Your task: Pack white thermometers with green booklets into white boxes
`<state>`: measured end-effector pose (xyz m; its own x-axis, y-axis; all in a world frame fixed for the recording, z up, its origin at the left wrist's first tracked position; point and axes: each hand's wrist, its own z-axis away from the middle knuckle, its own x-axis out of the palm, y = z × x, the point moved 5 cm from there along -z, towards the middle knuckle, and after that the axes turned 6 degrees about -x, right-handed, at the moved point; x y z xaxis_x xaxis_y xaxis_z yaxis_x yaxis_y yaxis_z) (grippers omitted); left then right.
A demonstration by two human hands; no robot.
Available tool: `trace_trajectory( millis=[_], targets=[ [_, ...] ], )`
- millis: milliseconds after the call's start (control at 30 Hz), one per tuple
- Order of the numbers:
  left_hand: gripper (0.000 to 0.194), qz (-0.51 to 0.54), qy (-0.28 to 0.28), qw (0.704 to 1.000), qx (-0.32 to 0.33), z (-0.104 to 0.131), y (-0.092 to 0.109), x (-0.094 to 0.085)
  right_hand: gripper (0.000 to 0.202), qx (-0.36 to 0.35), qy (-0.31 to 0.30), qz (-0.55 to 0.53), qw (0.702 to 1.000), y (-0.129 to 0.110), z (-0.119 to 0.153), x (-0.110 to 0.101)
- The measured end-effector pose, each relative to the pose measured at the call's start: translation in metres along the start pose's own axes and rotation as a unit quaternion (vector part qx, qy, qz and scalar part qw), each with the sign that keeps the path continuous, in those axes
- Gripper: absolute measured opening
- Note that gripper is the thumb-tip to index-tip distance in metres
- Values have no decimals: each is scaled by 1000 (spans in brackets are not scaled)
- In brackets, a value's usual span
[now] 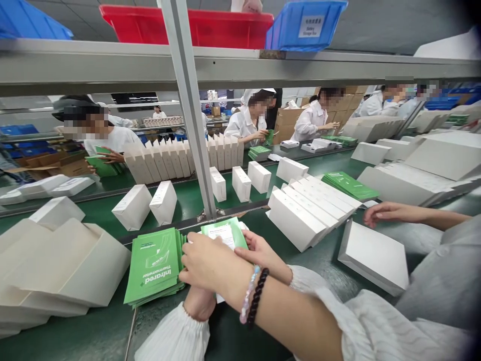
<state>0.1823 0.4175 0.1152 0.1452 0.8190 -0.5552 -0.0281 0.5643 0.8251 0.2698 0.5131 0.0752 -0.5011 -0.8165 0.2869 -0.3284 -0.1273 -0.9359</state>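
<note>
My right grip (259, 249) pinches a green booklet (240, 235); someone's hand (206, 260) hides my left grip (199, 301): can't tell. I should hold the booklet flat.

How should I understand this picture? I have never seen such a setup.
There is no robot here: a person works bare-handed. The single picture comes from a camera worn on this person's head, looking forward and down. Their right hand holds a green booklet, apparently with white paper on it. Their left hand is mostly hidden behind a co-worker's arm, which wears bracelets and extends across from the right. On the green surface are a stack of green booklets and several white boxes.
</note>
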Motion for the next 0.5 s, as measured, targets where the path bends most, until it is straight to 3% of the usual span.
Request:
trace_trajectory(
  millis=[133, 367, 500],
  targets=[
    [22, -70, 37, 995, 54, 10, 19, -11, 40, 8, 32, 12, 999, -2, 2, -7],
    [28, -78, -26, 993, 84, 9, 27, 3, 33, 8, 82, -17, 996, -2, 5, -18],
    [20, -82, -28, 991, 106, 11, 32, 3, 40, -15, 111, -7, 994, -6, 8, -26]
  ],
)
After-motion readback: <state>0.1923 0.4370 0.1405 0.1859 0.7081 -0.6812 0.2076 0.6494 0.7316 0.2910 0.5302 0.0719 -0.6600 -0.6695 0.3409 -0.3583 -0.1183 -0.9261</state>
